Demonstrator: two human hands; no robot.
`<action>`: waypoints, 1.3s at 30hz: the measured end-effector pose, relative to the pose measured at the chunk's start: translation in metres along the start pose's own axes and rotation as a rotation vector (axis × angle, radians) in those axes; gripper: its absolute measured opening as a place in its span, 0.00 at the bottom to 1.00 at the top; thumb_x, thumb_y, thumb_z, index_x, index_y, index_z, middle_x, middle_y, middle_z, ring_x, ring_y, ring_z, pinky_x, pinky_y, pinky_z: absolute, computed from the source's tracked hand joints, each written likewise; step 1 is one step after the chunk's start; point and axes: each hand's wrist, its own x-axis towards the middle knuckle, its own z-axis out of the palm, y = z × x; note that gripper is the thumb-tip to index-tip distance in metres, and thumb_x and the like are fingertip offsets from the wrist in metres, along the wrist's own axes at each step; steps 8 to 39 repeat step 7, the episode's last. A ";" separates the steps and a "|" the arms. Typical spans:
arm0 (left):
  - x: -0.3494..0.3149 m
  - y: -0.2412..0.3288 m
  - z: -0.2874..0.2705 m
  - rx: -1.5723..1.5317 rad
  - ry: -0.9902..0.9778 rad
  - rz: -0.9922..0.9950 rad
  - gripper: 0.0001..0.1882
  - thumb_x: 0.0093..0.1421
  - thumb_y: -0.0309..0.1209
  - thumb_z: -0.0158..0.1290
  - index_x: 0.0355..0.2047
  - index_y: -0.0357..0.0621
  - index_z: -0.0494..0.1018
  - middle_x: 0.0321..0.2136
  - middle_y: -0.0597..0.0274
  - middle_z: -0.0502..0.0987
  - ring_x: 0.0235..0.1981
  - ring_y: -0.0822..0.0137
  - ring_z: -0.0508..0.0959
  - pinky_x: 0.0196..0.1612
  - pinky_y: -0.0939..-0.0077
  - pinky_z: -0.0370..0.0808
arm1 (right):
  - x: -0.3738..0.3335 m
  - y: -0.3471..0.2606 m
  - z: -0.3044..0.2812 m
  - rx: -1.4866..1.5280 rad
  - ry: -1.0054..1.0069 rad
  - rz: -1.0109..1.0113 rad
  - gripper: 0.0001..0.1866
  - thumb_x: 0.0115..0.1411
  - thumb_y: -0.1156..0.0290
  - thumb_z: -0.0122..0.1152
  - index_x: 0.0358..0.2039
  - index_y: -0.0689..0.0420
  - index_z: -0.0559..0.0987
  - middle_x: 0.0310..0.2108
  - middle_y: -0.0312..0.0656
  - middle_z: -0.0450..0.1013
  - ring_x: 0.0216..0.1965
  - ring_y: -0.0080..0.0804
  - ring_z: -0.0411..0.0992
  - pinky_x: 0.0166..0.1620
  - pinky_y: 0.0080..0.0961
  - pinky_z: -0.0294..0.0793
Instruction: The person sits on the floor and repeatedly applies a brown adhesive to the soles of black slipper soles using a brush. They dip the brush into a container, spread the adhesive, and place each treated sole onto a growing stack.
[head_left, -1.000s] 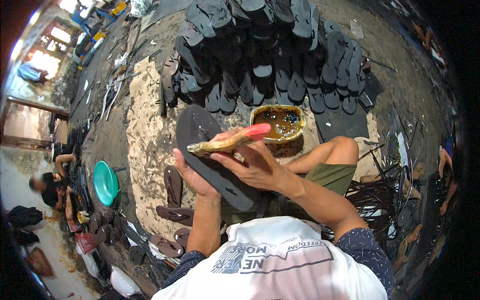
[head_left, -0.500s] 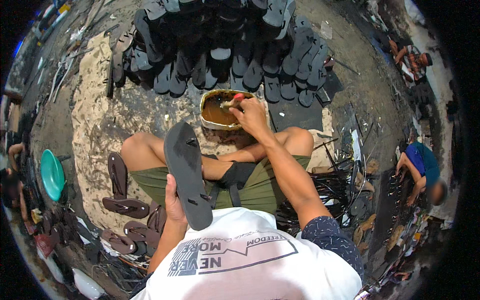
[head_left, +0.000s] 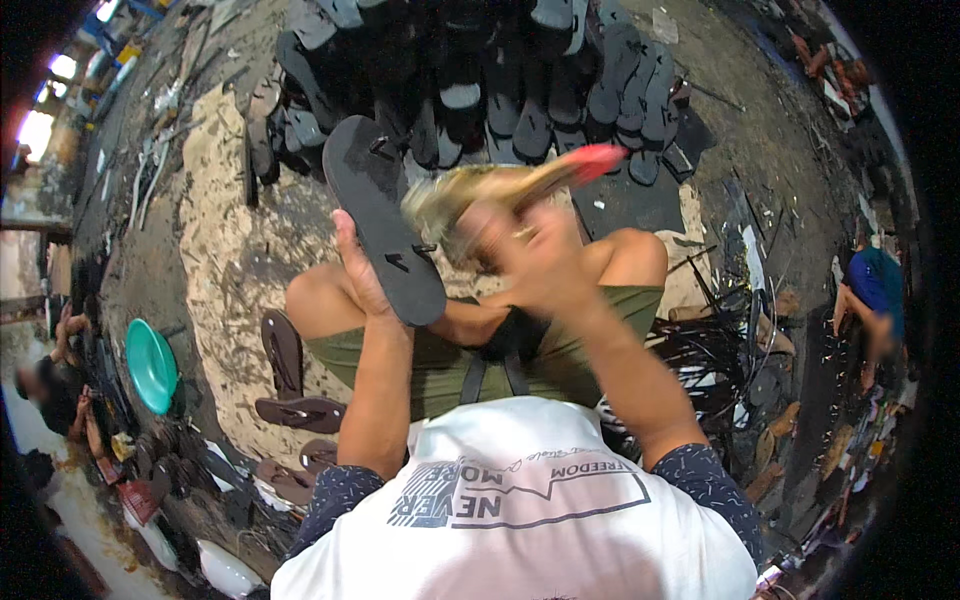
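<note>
Raised over my lap at the left is a dark grey flip-flop sole [head_left: 372, 205] with small black pieces at its toe and heel ends. My left hand [head_left: 362, 272] grips it along its left edge, thumb up, fingers behind it. Just to its right, my right hand [head_left: 540, 250] is closed on a brush [head_left: 540, 182] with a red-tipped handle. Both the brush and that hand are smeared by motion. The brush's blurred head lies close to the sole; whether they touch, I cannot tell. Behind the right hand, the tub of brown liquid is mostly hidden.
Many dark flip-flops [head_left: 500, 85] are stacked ahead. Brown flip-flops [head_left: 300, 412] lie on stained cardboard [head_left: 225, 230] at left, near a green basin [head_left: 150, 366]. Black strips [head_left: 700, 350] lie by my right knee. Other people sit at far left and far right.
My right hand has lifted the brush out of the tub and brought it back towards the sole. My left hand has moved the sole forward, away from my body. The view has shifted slightly.
</note>
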 end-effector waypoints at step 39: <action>0.011 0.013 -0.003 -0.149 -0.247 -0.069 0.36 0.71 0.60 0.41 0.61 0.39 0.66 0.53 0.54 0.75 0.51 0.64 0.77 0.58 0.67 0.73 | 0.013 0.038 0.030 -0.619 -0.032 -0.762 0.27 0.48 0.69 0.67 0.52 0.58 0.80 0.56 0.48 0.72 0.60 0.48 0.69 0.63 0.44 0.66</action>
